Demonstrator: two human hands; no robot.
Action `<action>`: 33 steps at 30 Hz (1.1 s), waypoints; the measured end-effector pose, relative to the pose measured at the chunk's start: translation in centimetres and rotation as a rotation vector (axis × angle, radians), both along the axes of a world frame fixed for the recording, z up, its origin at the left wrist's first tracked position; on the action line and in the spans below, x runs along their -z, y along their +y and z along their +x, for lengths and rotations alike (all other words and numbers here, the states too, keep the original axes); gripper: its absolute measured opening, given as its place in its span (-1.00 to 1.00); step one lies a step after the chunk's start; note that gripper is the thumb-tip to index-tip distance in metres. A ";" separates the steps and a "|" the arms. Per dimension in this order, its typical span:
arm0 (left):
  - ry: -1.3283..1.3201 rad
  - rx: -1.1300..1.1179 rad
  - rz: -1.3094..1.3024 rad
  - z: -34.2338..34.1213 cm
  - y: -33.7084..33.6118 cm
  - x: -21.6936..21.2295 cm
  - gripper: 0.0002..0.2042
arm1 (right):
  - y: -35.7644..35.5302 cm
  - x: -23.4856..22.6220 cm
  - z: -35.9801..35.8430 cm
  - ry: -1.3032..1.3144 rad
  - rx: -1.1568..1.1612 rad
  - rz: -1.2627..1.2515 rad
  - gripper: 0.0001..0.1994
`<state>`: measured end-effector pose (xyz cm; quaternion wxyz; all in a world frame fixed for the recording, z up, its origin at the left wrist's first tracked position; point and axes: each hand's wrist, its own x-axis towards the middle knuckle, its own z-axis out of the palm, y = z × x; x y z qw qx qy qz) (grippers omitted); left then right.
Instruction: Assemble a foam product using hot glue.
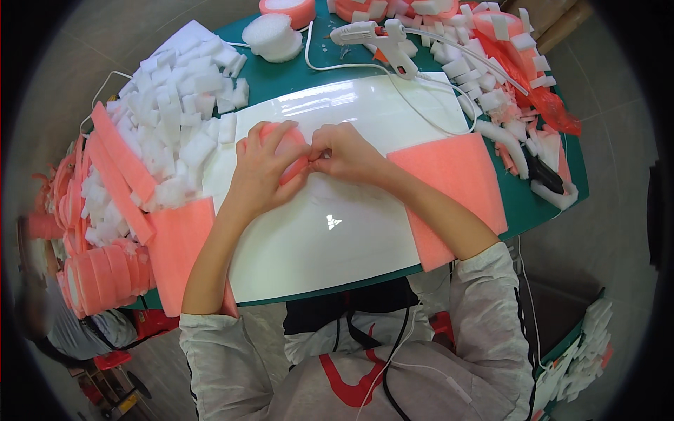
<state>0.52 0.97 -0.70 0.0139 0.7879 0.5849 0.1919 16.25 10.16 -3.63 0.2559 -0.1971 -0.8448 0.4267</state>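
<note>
Left of the frame's centre, we grip a rounded pink foam piece (290,140) in our left hand (260,168); our right hand (347,154) narrowly pinches its edge.

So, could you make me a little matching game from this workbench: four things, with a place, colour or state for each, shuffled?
Things:
1. White glue gun
2. Black-handled tool
3. Left hand
4. Tabletop

Descriptions:
A. Near the right end of the table, beside white foam
B. Green
C. Lying at the far edge of the white board
D. Fingers spread over a rounded pink foam piece

Right pairs: 1-C, 2-A, 3-D, 4-B
</note>
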 end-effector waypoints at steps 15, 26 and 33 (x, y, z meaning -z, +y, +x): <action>0.011 -0.030 0.012 0.2 0.2 0.2 -0.76 | 0.4 0.6 0.0 0.014 -0.034 0.063 -0.91; -0.004 -0.027 0.024 0.3 0.3 0.4 -0.76 | 0.3 0.3 0.0 -0.022 -0.026 0.112 -0.95; 0.017 -0.069 0.009 0.6 0.1 0.3 -0.75 | 0.5 0.1 0.1 -0.037 -0.045 0.085 -0.96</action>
